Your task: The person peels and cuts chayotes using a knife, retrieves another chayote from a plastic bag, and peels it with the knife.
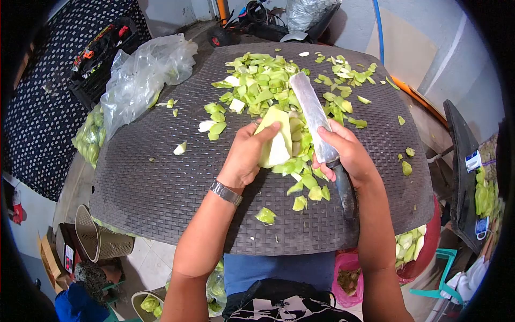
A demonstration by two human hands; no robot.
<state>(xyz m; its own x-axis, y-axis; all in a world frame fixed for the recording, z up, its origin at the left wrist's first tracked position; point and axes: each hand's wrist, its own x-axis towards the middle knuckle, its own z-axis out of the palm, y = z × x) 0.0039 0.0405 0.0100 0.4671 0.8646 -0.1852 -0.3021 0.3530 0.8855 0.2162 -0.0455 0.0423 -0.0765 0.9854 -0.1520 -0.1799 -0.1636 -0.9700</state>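
Observation:
My left hand (pixel 245 153), with a metal watch on the wrist, is closed round a partly peeled pale-green vegetable (pixel 279 142). Its near face is cut flat and white; I cannot tell its exact kind. In my right hand (pixel 351 155) is a broad-bladed knife (pixel 308 104), gripped where blade meets dark handle, the thumb lying on the blade. The blade points away from me, just right of the vegetable and apart from it. Beneath both hands, green peelings (pixel 257 80) are heaped on the dark woven-pattern table (pixel 161 161), with loose scraps scattered around.
A clear plastic bag (pixel 145 75) lies at the table's left edge, above a bag of green vegetables (pixel 91 134). Below the right edge stands a red basin (pixel 432 236) of peeled pieces beside a pink bag (pixel 343 263). A beige basket (pixel 96 236) is lower left, a teal stool (pixel 442 273) lower right.

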